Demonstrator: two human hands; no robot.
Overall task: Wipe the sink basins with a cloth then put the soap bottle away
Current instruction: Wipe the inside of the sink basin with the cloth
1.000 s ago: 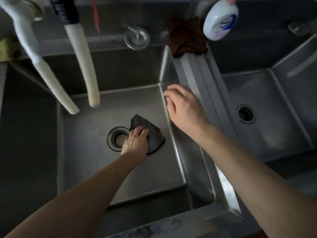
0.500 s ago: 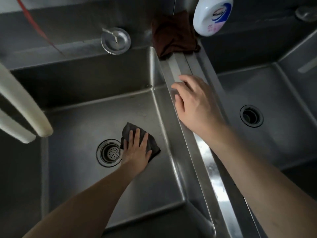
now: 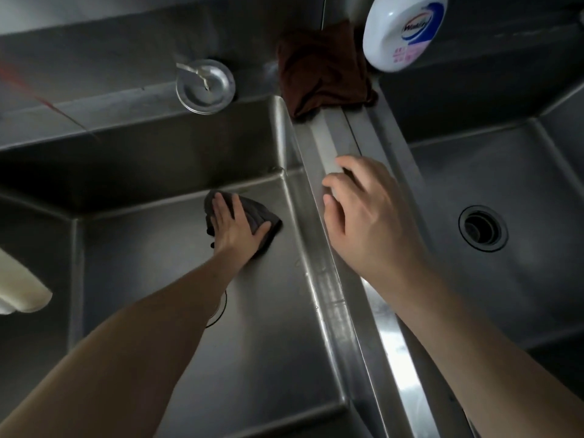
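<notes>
A person's left hand (image 3: 235, 229) presses a dark grey cloth (image 3: 252, 213) flat against the floor of the left sink basin (image 3: 151, 248), fingers straight and slightly spread, the fingertips close to the basin's far wall. The cloth shows beyond the fingertips and to the thumb side, bunched under the palm. The left basin's drain (image 3: 219, 311) is almost wholly hidden behind the left forearm, back from the fingers toward the wrist.

The right hand (image 3: 373, 226) rests on the steel divider (image 3: 344, 298) between the two basins, fingers loosely bent and close together, holding nothing; the fingertips lie on the pale strip running along the divider's top. Farther along the divider, beyond those fingertips, a crumpled brown rag (image 3: 322, 71) lies at the back ledge, and just to its right stands the white soap bottle (image 3: 404, 30) with a blue and pink label, untouched by either hand. A round metal drain stopper (image 3: 205, 86) sits on the back ledge above the left basin. The right sink basin (image 3: 537, 279), with its open drain (image 3: 482, 228), lies on the little-finger side of the right hand.
</notes>
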